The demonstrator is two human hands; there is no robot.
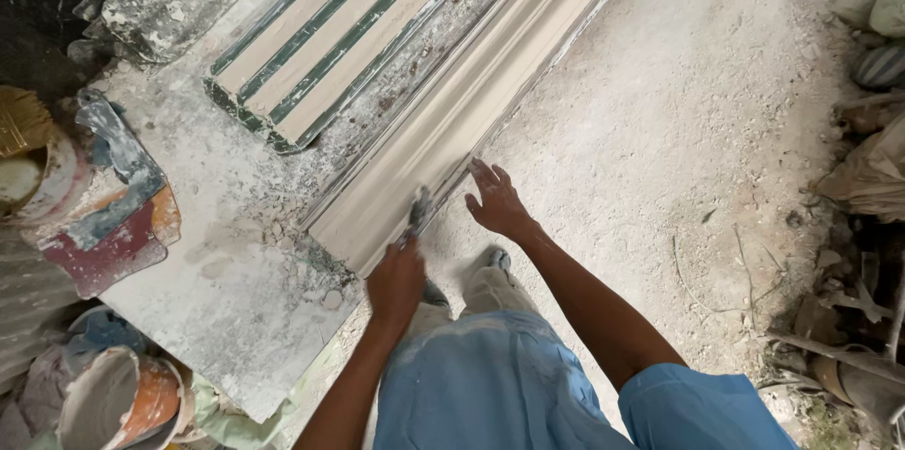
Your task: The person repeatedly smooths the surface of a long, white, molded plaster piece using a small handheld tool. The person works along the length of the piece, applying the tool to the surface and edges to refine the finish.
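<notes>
nearest, the left hand [396, 282] is closed around the handle of a small scraping tool [418, 214], whose blade rests on the near end of a long pale plaster moulding [452, 120]. just to its right, the right hand [498, 205] is open with fingers spread, holding nothing, its fingertips pressed on the right edge of the moulding. the moulding lies on a dusty bench [236, 318] and runs away to the far right. its surface looks smooth and even along most of its length, so the shaping seems largely done; by my reading the near end and right edge are what is left. at the near left stand plaster-caked buckets [123, 398]. further left lie stained plastic scrapers [118, 214]. beyond the moulding sits a green-striped mould [330, 35]. the floor [679, 130] on the right is covered in white dust.
</notes>
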